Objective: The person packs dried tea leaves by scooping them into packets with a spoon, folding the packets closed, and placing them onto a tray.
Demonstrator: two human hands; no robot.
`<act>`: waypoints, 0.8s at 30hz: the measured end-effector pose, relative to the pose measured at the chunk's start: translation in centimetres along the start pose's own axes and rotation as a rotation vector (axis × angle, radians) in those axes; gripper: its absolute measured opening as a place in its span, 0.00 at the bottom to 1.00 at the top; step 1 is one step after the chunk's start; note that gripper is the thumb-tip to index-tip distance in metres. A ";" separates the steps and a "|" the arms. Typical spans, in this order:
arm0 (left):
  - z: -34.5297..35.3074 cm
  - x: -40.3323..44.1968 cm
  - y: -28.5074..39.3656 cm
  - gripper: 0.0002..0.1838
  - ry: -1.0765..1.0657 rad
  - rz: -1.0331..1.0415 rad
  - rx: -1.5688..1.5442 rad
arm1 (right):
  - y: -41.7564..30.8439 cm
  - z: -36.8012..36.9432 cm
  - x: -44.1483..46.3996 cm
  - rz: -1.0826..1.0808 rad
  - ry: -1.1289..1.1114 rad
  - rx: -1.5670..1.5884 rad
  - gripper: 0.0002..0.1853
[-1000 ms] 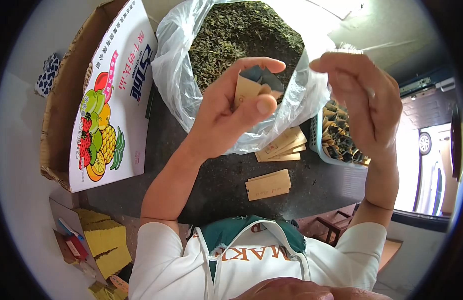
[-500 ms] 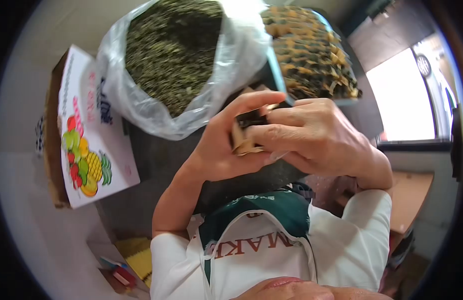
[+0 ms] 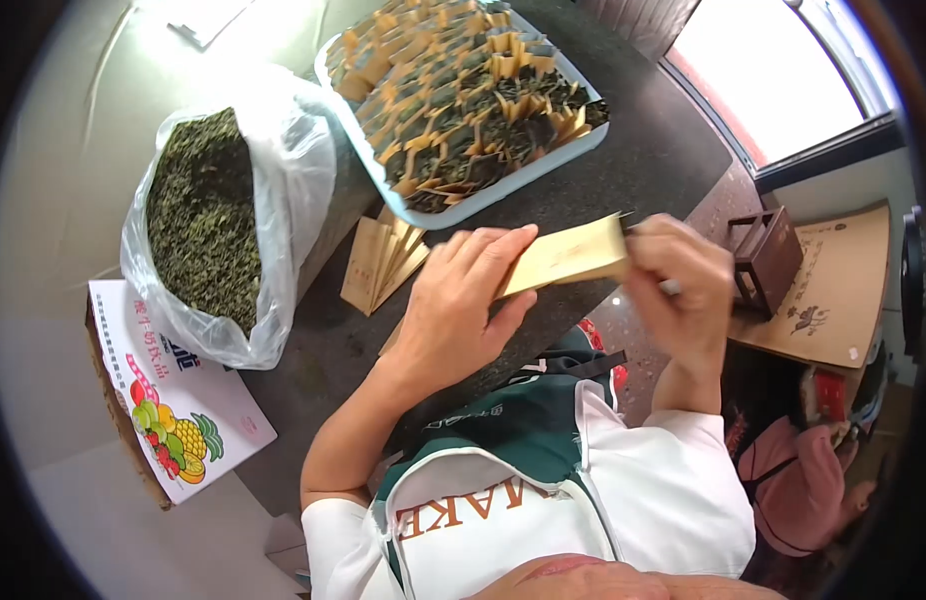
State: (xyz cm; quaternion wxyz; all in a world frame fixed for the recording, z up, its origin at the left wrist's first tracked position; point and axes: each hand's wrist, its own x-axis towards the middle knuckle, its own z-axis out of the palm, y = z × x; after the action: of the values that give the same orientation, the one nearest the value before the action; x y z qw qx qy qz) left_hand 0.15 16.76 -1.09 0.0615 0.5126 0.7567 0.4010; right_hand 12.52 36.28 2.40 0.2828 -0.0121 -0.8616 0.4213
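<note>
A tan paper packet [image 3: 565, 257] lies sideways between my hands, its broad face up. My left hand [image 3: 463, 305] grips the packet's left end between thumb and fingers. At the other end, my right hand [image 3: 680, 287] is curled and smeared by motion; whether its fingers hold the packet's dark edge is unclear. Beyond my hands, a light blue basket [image 3: 503, 191] holds rows of filled tan packets with dark leaves showing. To the left, a clear plastic bag [image 3: 313, 150] stands open, full of dried green leaves [image 3: 203, 210]. Flat tan packets [image 3: 368, 262] lie fanned on the table, left of my left hand.
A white carton [image 3: 188, 400] with fruit pictures is at the left of the dark table [image 3: 648, 130]. On the right are a brown wooden stand [image 3: 768, 258] and a cardboard sheet [image 3: 833, 290]. A person in pink [image 3: 798, 480] is at the lower right.
The view has swung right, bringing the full basket and the person in pink into sight. The packet, earlier upright and open in my left hand, now lies sideways, with my right hand at its far end.
</note>
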 end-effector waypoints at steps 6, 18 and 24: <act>5.3 8.1 -1.4 0.26 -0.015 0.390 0.741 | 5.3 -4.3 -1.6 0.173 0.297 -0.255 0.08; 4.2 12.9 -2.8 0.39 -0.157 0.155 0.773 | 9.5 -3.9 3.9 0.052 0.199 -0.183 0.09; 3.9 12.4 -3.1 0.39 -0.137 0.108 0.677 | 12.4 -0.7 6.2 -0.078 -0.040 -0.308 0.12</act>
State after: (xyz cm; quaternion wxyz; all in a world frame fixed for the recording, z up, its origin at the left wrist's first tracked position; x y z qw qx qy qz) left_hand -5.93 28.60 -1.88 -0.0827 0.5689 0.8127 0.0947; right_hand 4.97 46.44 -3.38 0.2763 -0.0136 -0.9214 0.2730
